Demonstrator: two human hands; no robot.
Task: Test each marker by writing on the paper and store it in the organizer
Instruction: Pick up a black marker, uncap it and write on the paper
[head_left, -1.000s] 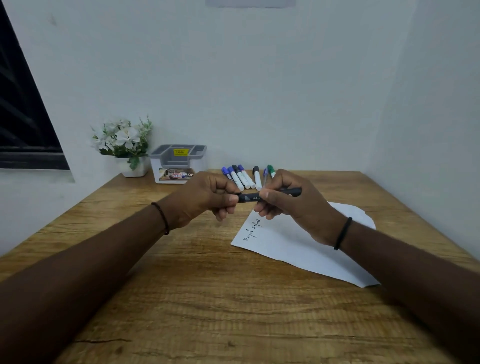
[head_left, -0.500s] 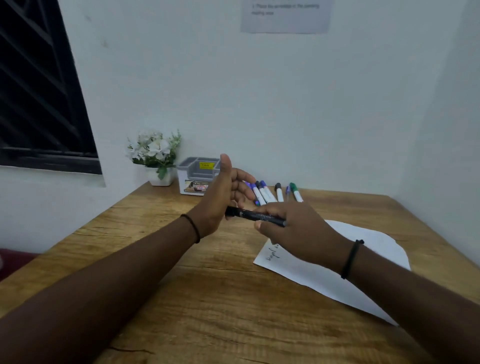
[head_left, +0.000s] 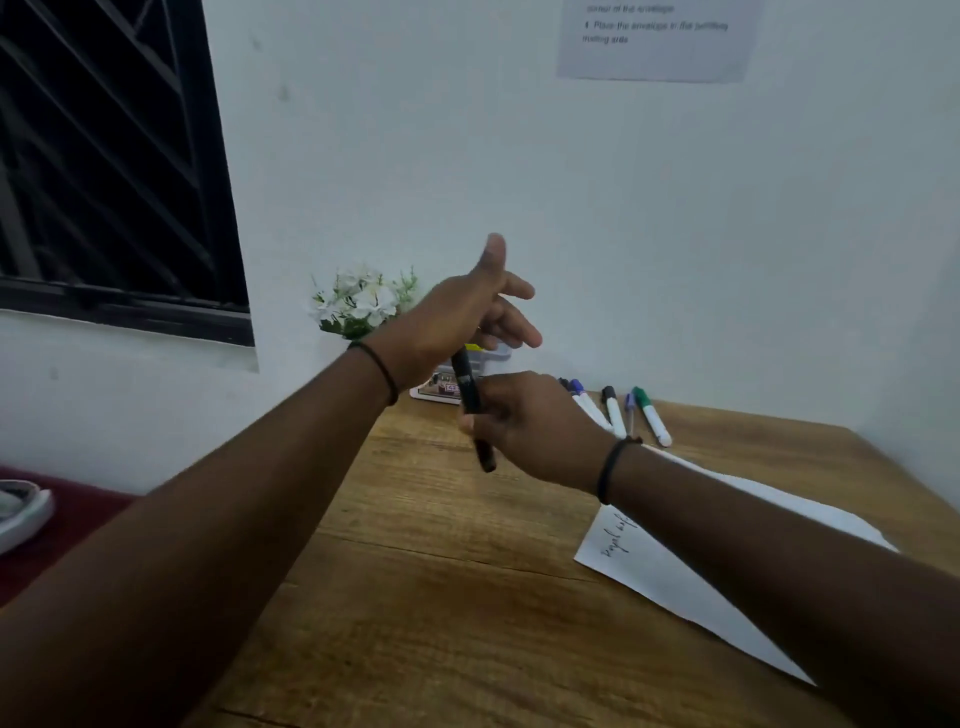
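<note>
Above the table (head_left: 415, 545), right hand (head_left: 535, 426) fingers pinch the black marker (head_left: 470, 400); left hand (head_left: 457, 317) fingers spread wide.

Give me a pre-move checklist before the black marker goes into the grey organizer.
1. Slim black marker held by right hand: ok.
2. Left hand open, holding nothing: ok.
3. Marker's cap on: cannot tell, blurred.
4. Grey plastic organizer compartments free: cannot tell, mostly hidden behind the hands.
5. Test writing on the white paper sheet: ok.
6. Remaining white-barrelled markers lie apart from the organizer: ok.
</note>
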